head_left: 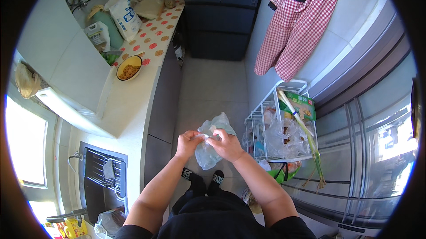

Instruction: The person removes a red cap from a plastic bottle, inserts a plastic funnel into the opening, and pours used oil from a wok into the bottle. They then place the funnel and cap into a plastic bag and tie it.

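Note:
I hold a thin, pale translucent plastic bag [212, 140] in front of me at about waist height, over the floor. My left hand [188, 143] pinches the bag's top edge from the left. My right hand [227, 145] grips the same bunched top from the right, the two hands almost touching. The bag's body hangs below and bulges up behind my fingers. What is inside it cannot be made out.
A white wire rack [266, 128] with bagged food and a long green onion [306, 137] stands to my right. The white countertop [137, 97] at left carries a yellow bowl [129, 67] and packages; a sink [104, 181] lies nearer. A red checked garment [301, 21] hangs on the wall.

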A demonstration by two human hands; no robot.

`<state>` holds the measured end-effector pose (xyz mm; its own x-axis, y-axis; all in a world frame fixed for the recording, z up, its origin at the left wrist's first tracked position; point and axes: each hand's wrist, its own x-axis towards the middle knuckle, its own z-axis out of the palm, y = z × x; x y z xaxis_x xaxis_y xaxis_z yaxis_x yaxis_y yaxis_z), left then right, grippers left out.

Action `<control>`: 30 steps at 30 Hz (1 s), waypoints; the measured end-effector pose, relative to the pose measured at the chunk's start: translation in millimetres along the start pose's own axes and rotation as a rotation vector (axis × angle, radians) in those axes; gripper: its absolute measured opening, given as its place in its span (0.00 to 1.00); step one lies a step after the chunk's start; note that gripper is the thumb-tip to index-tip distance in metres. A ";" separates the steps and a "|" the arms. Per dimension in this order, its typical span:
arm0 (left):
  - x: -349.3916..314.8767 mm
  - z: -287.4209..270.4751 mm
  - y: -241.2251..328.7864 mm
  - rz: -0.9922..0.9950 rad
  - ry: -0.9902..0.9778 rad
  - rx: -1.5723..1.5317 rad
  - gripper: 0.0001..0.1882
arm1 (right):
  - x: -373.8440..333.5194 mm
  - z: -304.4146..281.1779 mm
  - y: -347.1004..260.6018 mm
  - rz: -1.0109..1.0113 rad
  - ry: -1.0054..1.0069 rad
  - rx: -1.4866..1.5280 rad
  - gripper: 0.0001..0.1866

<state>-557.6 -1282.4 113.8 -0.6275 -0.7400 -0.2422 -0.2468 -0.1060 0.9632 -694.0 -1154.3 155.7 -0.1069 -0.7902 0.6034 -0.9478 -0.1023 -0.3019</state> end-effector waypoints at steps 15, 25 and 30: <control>16.8 13.9 -98.1 -0.278 -0.030 -0.218 0.08 | -122.8 39.7 15.6 0.562 -0.343 0.322 0.12; 54.2 93.5 -236.5 -0.653 -0.308 -0.883 0.15 | -228.8 204.8 61.8 1.599 0.150 0.877 0.55; 99.4 148.9 -333.7 -0.707 -0.492 -0.953 0.17 | -269.8 264.6 119.8 1.747 0.659 1.385 0.30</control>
<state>-647.6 -1221.6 -249.0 -0.8327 -0.0281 -0.5530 -0.1411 -0.9550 0.2610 -699.3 -1113.2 -238.5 -0.6150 -0.3478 -0.7077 0.7870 -0.2149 -0.5783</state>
